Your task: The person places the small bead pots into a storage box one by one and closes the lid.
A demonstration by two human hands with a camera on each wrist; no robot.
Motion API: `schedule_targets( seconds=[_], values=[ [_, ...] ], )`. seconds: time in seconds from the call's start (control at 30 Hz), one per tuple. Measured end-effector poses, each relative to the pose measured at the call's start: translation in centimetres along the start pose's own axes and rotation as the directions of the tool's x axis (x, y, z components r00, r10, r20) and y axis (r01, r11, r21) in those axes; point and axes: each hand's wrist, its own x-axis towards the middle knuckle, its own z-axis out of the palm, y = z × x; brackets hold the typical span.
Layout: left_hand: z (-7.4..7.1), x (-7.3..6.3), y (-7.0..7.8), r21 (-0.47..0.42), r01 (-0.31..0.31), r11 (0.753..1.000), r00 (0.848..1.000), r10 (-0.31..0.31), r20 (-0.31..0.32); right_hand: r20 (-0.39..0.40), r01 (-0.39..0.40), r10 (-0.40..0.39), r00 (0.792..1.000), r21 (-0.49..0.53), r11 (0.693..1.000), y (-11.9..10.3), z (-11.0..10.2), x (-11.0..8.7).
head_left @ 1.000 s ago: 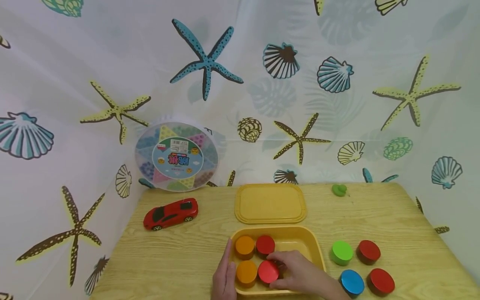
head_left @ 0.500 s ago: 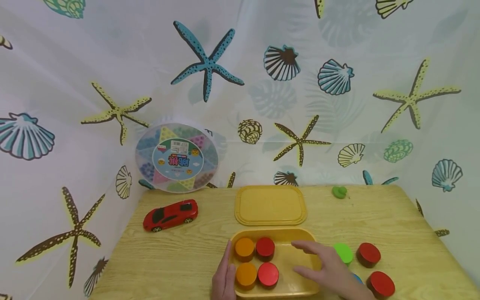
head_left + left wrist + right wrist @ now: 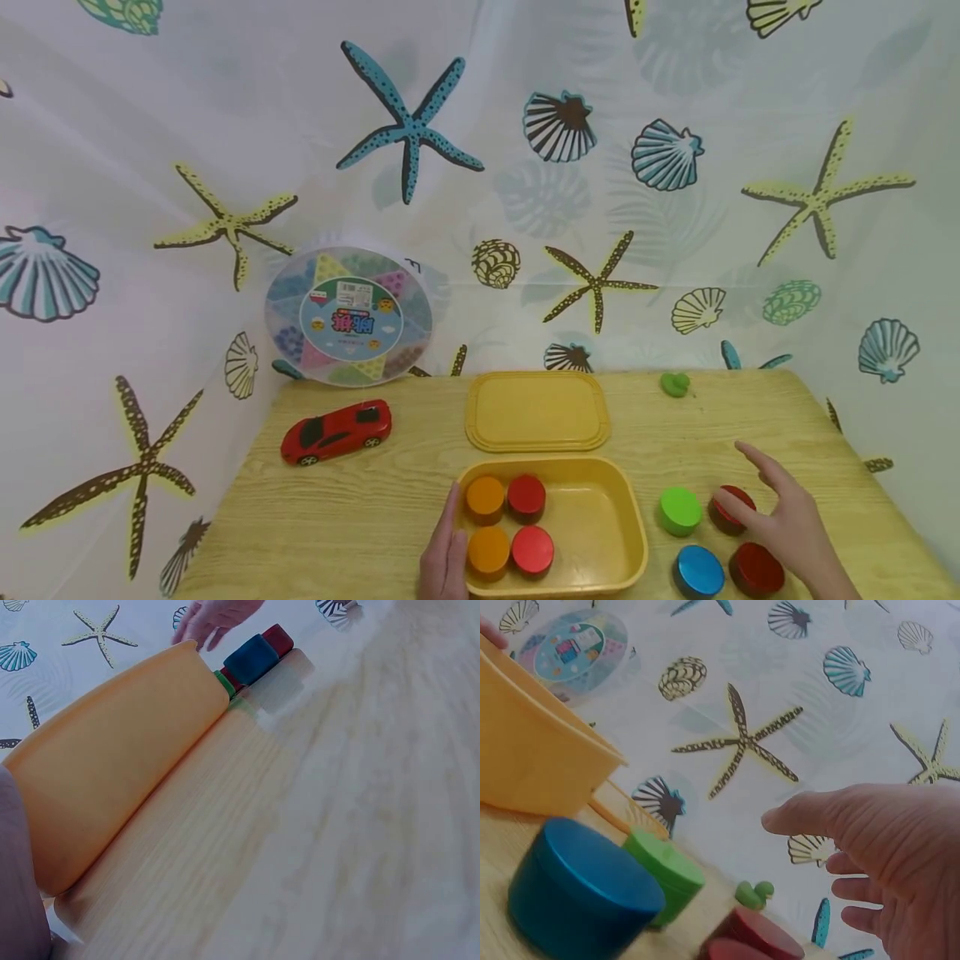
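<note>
My left hand (image 3: 444,554) rests with straight fingers along the left wall of a yellow plastic box (image 3: 600,533). Inside that box stand two orange cylinders (image 3: 486,500) at the left and two red cylinders (image 3: 532,550) beside them. To its right are a green cylinder (image 3: 680,511), a blue cylinder (image 3: 698,572), a far red cylinder (image 3: 727,518) and a near red cylinder (image 3: 756,570). My right hand (image 3: 795,521) hovers over the red pair, thumb and fingers spread with nothing between them. In the right wrist view, the blue cylinder (image 3: 585,889) is closest to the camera.
A flat yellow lid (image 3: 538,411) lies behind the box. At the left sits a red toy car (image 3: 337,432), with a round board-game pack (image 3: 348,317) leaning on the patterned cloth behind it. A small green toy duck (image 3: 675,384) stands at the back right.
My right hand has let go of the front red cylinder in the box and moved right, over the red cylinders on the table. The left hand has stayed against the box.
</note>
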Motion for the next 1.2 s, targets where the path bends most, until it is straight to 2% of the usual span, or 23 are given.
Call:
schedule_targets(
  seconds=[0.1, 0.2, 0.4, 0.67, 0.9, 1.2],
  values=[
    [-0.1, 0.0, 0.1, 0.004, 0.014, 1.0, 1.0, -0.014, 0.005, 0.089, -0.102, 0.102, 0.991, -0.005, 0.995, 2.2, -0.5, -0.1],
    [-0.2, 0.0, 0.1, -0.004, 0.022, 1.0, 1.0, -0.022, 0.012, 0.168, -0.168, 0.163, 0.972, 0.018, 0.986, 3.7, -0.2, -0.3],
    [-0.5, -0.4, -0.1, 0.033, 0.013, 0.999, 1.0, -0.012, -0.02, 0.253, -0.221, 0.202, 0.946, 0.047, 0.974, 5.1, 1.3, -0.5],
    [-0.5, -0.2, 0.3, 0.009, 0.067, 0.998, 0.998, -0.067, 0.003, 0.264, -0.228, 0.211, 0.941, 0.036, 0.973, 6.0, 1.2, -0.5],
    [-0.1, 0.2, 0.4, -0.002, 0.04, 0.999, 0.999, -0.04, 0.013, 0.213, -0.177, 0.17, 0.962, 0.017, 0.984, 6.1, 0.9, -0.5],
    [0.2, 0.2, 0.5, -0.014, 0.064, 0.998, 0.998, -0.064, 0.013, 0.185, -0.148, 0.147, 0.972, -0.006, 0.989, 6.2, 1.0, -0.5]
  ],
)
